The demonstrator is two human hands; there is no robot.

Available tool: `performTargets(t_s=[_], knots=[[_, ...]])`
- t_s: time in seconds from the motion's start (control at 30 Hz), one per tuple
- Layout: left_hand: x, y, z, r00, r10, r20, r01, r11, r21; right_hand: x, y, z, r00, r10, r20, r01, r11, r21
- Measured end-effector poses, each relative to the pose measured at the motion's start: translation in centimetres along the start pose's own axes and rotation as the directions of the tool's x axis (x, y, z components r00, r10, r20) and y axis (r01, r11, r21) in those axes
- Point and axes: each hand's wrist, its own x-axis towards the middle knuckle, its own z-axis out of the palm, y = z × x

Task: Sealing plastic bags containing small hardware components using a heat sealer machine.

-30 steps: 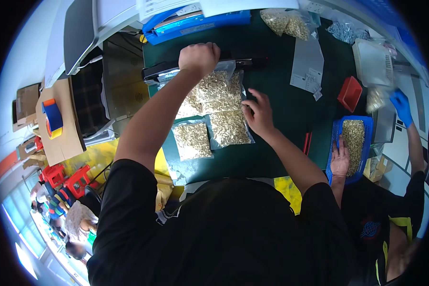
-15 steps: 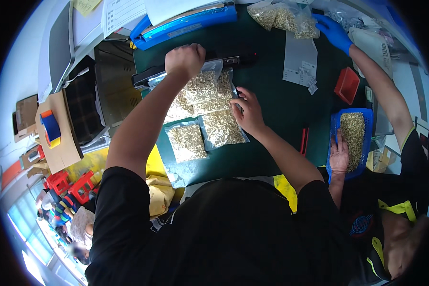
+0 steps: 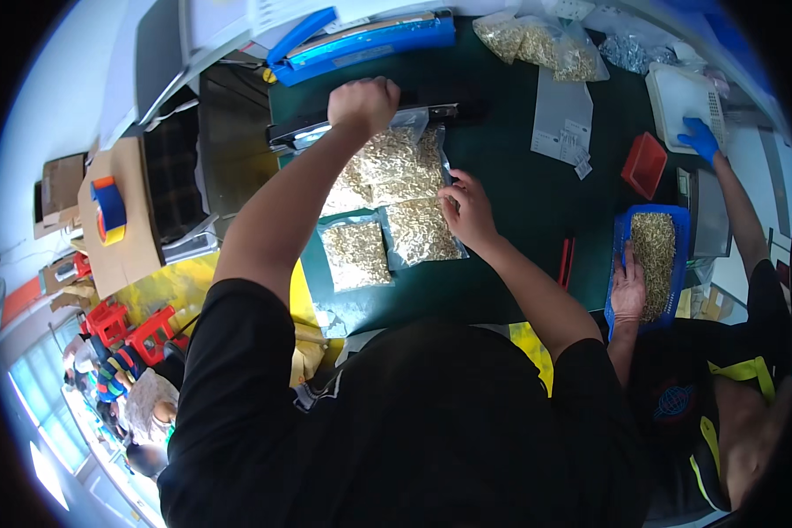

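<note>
My left hand point(image 3: 363, 103) is closed in a fist over the black bar of a long bag sealer point(image 3: 296, 134). The clear mouth of a bag of small brass-coloured parts point(image 3: 387, 158) reaches the sealer bar. More flat bags lie towards me, among them one at the near left point(image 3: 357, 253) and one at the near right point(image 3: 421, 231). At the bags' right edge, my right hand point(image 3: 469, 209) has its fingers loosely bent and apart. Its fingertips are against or just beside the plastic; I cannot tell which.
A blue sealer point(image 3: 370, 51) stands behind. Filled bags point(image 3: 537, 44) and a paper sheet point(image 3: 561, 114) lie at the back right. A co-worker's gloved hand point(image 3: 700, 139) is at a white tray point(image 3: 678, 92); their bare hand point(image 3: 627, 286) touches a blue basket point(image 3: 620, 233). A red bin point(image 3: 644, 167) stands nearby.
The view has shifted slightly. The co-worker's gloved hand has moved from the filled bags at the back to the white tray. My hands stay at the sealer and bags.
</note>
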Motion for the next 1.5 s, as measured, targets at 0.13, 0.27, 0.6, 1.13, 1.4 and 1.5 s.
performTargets(t_s=[0.13,0.27,0.6,1.13,1.4,1.5], knots=[[-0.9,-1.0,0.4,0.996,0.017,-0.086,-0.023,0.997,-0.069,0.6,-1.3,-1.4,0.998,0.004,0.058,-0.009,0.997,0.078],[-1.6,-1.8,-1.0,0.880,0.047,-0.474,-0.141,0.976,-0.165,-0.4,-0.6,-3.3,0.994,0.067,0.085,-0.077,0.991,0.114],[-20.3,-4.5,5.1,0.887,-0.258,-0.384,-0.034,0.792,-0.610,-3.2,-0.5,-3.8,0.948,0.191,0.255,-0.219,0.972,0.087],[-31.8,-3.8,8.6,0.980,0.027,0.195,0.007,0.985,-0.172,-2.6,-0.6,-0.7,0.811,0.421,0.406,-0.241,0.873,-0.423],[-30.8,-4.1,9.2,0.983,0.004,0.185,0.024,0.989,-0.145,0.4,-3.2,-1.6,0.767,0.455,0.453,-0.182,0.831,-0.526],[-30.9,-4.5,9.7,0.992,0.004,0.130,0.018,0.985,-0.169,0.2,-3.2,-1.0,0.863,0.139,0.485,0.088,0.905,-0.416]])
